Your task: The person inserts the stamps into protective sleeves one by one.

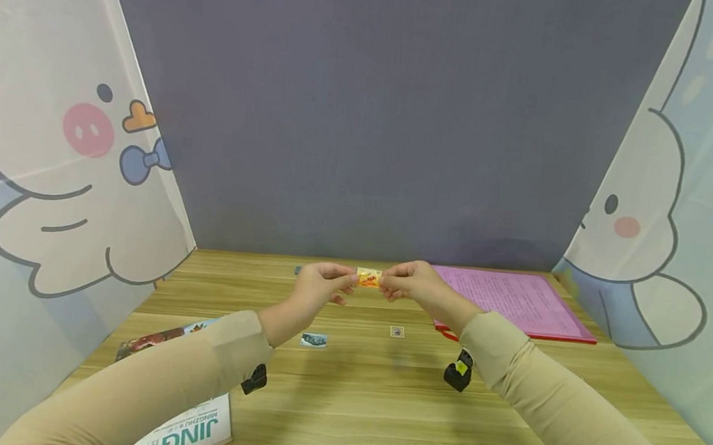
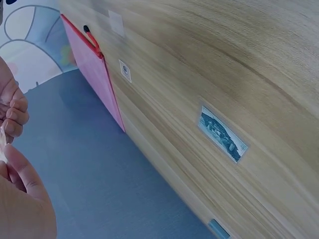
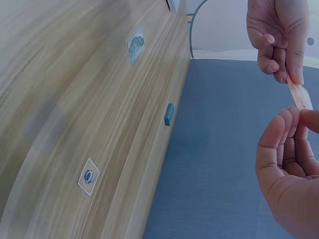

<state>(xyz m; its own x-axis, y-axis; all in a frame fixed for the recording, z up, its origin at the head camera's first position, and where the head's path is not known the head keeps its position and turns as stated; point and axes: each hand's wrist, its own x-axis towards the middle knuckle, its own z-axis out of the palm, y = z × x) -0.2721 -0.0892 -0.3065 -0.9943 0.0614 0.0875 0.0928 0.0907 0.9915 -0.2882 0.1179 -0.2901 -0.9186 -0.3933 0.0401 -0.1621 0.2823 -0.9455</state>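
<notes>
Yellow-orange stamp [image 1: 369, 278] sits mid-frame as your left hand [image 1: 319, 282] and right hand [image 1: 419, 284] pinch its opposite edges, thumb to finger, likely to keep its face uncovered.

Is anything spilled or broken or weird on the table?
No, nothing stands out. The blue picture card and small square card lie flat on the wooden table, and the left hand and right hand pinch the little yellow card between them. I see no spill.

Pink folder [image 1: 516, 302], white book [image 1: 194, 430]
</notes>
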